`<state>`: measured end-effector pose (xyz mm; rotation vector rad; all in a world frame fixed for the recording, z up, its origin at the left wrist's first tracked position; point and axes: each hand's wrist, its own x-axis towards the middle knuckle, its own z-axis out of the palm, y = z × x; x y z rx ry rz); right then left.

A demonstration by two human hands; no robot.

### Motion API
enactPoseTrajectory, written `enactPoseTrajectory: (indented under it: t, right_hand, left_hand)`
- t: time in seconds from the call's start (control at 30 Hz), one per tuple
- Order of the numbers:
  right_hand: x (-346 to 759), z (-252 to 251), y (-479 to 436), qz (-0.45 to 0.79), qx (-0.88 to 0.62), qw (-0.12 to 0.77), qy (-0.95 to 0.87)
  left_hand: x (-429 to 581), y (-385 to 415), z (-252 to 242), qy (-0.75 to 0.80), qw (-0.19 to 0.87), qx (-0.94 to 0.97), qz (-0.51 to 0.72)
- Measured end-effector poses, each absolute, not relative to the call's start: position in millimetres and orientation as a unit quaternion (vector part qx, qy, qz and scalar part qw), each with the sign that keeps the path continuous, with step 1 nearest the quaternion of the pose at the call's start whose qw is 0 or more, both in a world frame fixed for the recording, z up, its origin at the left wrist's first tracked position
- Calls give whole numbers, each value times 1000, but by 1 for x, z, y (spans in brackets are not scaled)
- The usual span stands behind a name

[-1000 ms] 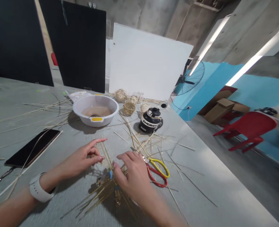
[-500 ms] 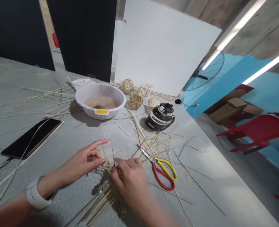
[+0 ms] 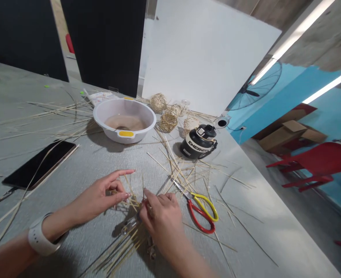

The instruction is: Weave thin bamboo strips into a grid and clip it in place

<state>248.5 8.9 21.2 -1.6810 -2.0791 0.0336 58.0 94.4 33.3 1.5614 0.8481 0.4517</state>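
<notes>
Both hands work at a small bundle of thin woven bamboo strips (image 3: 132,200) just above the table. My left hand (image 3: 111,193), a white watch on its wrist, curls its lower fingers and thumb round the left part of the piece, its index finger stretched out over it. My right hand (image 3: 161,212) is closed at the right side, pinching a strip that sticks up between thumb and index finger. The palms hide much of the weave. Under the hands lie loose strips (image 3: 120,251) and small clear and metal pieces (image 3: 127,228).
Right of my right hand lie scissors (image 3: 202,212) with red and yellow handles, among scattered strips. Further back stand a black bottle (image 3: 198,144), a white basin (image 3: 124,119) holding water, and several woven balls (image 3: 158,102). A phone (image 3: 40,164) lies at left.
My right hand has shifted slightly right, a little away from the left, and the strip in its pinch now stands more upright. The left hand stays nearly still. The view has turned slightly.
</notes>
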Motion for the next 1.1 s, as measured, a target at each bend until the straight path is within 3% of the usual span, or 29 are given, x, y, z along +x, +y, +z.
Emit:
enactPoseTrajectory:
  t: [0.23, 0.43, 0.87, 1.0, 1.1]
  right_hand:
    - [252, 25, 13, 104, -622, 216, -746]
    - [244, 27, 13, 70, -603, 277, -744]
    - [244, 26, 16, 143, -633, 266, -713]
    - [252, 40, 17, 223, -610, 257, -715]
    - [257, 48, 16, 272, -590, 230, -725]
  left_hand:
    - [60, 97, 24, 355, 642, 653, 188]
    - [62, 93, 23, 339, 617, 687, 179]
    - [62, 91, 24, 341, 598, 698, 197]
    - [60, 91, 27, 333, 558, 731, 207]
    - [61, 87, 26, 364, 463, 779, 216]
